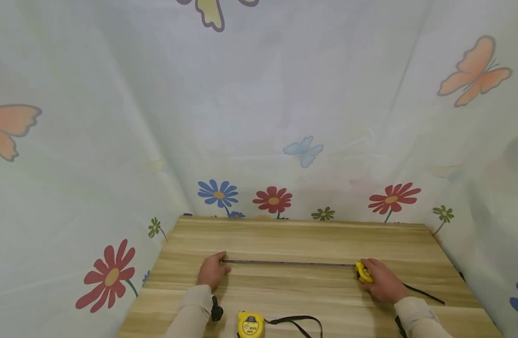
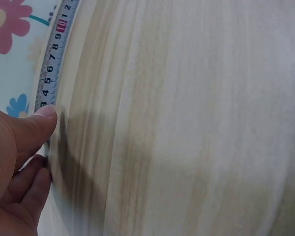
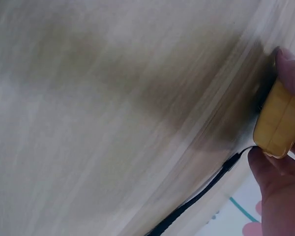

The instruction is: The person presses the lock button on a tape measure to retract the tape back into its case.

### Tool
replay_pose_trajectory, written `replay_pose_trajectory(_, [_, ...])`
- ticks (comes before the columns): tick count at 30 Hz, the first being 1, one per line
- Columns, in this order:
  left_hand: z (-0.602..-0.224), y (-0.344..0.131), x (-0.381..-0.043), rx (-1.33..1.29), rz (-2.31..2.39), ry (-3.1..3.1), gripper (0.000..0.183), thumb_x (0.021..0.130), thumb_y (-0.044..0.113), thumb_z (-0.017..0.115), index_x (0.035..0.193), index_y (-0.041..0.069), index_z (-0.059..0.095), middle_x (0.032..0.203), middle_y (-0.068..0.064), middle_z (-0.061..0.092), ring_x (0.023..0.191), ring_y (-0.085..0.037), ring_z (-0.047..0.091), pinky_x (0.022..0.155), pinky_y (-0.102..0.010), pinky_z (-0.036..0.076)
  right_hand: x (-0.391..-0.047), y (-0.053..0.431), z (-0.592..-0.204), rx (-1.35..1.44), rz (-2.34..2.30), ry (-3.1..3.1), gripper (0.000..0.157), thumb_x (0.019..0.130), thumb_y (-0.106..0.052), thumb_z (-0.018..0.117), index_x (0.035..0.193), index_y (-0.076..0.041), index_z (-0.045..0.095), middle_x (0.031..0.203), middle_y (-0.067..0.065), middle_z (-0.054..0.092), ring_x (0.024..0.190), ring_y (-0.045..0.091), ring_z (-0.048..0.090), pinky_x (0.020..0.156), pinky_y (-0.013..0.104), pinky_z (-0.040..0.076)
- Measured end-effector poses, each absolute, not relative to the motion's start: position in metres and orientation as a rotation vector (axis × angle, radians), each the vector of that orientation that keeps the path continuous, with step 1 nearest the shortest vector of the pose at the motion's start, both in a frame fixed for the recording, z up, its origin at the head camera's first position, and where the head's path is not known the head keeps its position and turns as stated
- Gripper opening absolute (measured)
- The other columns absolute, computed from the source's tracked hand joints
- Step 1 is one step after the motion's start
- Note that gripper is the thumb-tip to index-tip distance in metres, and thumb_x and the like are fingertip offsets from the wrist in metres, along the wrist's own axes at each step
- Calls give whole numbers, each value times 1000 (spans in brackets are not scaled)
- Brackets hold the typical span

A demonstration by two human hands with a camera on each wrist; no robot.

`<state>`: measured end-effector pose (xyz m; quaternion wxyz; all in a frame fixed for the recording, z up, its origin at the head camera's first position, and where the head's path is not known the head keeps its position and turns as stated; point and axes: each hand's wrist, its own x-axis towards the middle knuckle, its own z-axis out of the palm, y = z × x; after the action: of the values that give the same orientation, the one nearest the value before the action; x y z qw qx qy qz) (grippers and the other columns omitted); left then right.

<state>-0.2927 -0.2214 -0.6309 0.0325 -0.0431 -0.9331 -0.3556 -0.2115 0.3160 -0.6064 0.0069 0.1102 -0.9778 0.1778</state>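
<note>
Where I work is booth-like, though whether in a home or a studio I can't tell: pale sheets (image 1: 326, 94) printed with flowers (image 1: 272, 201) and butterflies (image 1: 472, 77) line three sides of my table (image 1: 309, 240).

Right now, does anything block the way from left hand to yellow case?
Nothing visible: only the blade runs from the left hand to the case in the right hand. The other tape lies off that line, lower in the head view.
</note>
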Motion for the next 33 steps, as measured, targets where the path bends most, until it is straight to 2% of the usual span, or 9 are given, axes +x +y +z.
replay_pose_trajectory(9, [-626, -217, -293, -114, -1049, -2793, 42, 88, 8, 81, 129, 3, 73, 124, -17, 76, 119, -40, 70, 99, -55, 56, -214, 326, -597, 322, 662, -3067, 69, 81, -19, 89, 136, 9, 59, 131, 28, 65, 116, 42, 65, 99, 60, 53])
replay_pose_trajectory(14, [-622, -219, -295, -165, -1081, -2741, 37, 89, 5, 80, 126, 1, 74, 113, -16, 78, 106, -35, 73, 90, -51, 60, -215, 326, -586, 358, 726, -3060, 69, 82, -17, 89, 137, 10, 57, 134, 30, 63, 118, 43, 65, 99, 62, 52])
replay_pose_trajectory(22, [-599, -228, -299, -142, -1347, -2664, 26, 92, 6, 78, 118, 0, 75, 113, -17, 75, 105, -33, 74, 83, -42, 63, -214, 330, -566, 426, 772, -2998, 63, 84, -11, 86, 137, 6, 59, 134, 27, 65, 116, 40, 65, 99, 64, 52])
replay_pose_trajectory(28, [-580, -235, -299, -147, -1417, -2632, 19, 90, 11, 81, 109, 8, 80, 110, -12, 78, 99, -25, 75, 81, -31, 63, -209, 332, -538, 488, 720, -2980, 61, 85, -13, 86, 137, 5, 60, 133, 24, 67, 112, 34, 66, 98, 62, 53])
replay_pose_trajectory(33, [-566, -237, -294, -170, -1493, -2586, 15, 91, 15, 82, 106, 15, 82, 106, -8, 80, 94, -16, 74, 78, -23, 59, -199, 333, -514, 520, 633, -3008, 66, 84, -25, 88, 136, 3, 61, 129, 19, 69, 105, 26, 65, 92, 54, 56])
